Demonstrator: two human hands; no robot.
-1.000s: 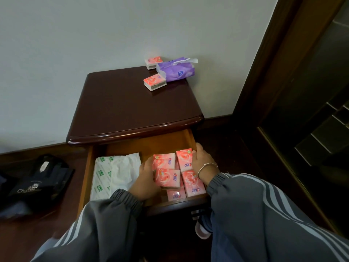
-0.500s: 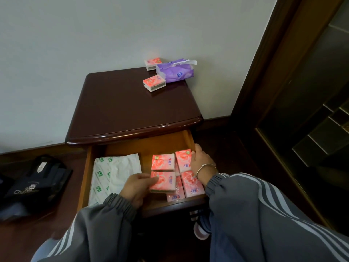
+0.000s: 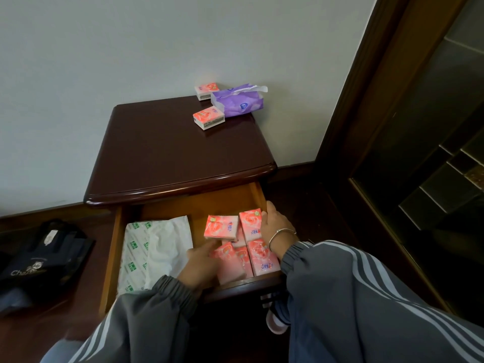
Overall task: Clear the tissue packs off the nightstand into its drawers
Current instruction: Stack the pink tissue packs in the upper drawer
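The top drawer [image 3: 115,247] of the nightstand [image 3: 167,153] is standing pulled out, and the person is bending over it with both hands inside. A cluster of pink packs [image 3: 262,258] is sitting in the drawer's right half, some lying on others. The left hand [image 3: 201,268] is reaching in with fingers stretched fairly straight, resting on the front pack [image 3: 230,265] rather than pinching it. The right hand [image 3: 275,224] (a thin silver bracelet [image 3: 281,233] on its wrist) is lying flat against the right side of the cluster, thumb up by the drawer wall. A big white and green pack [image 3: 154,250] is filling the drawer's left half. Up on top, near the back right corner, a purple tissue pack [image 3: 237,102] is sitting with a nearer pink pack [image 3: 208,117] just beside its front left corner and a farther pink pack [image 3: 207,90] behind, by the wall. A dark bag [image 3: 44,255] is lying on the floor to the left.
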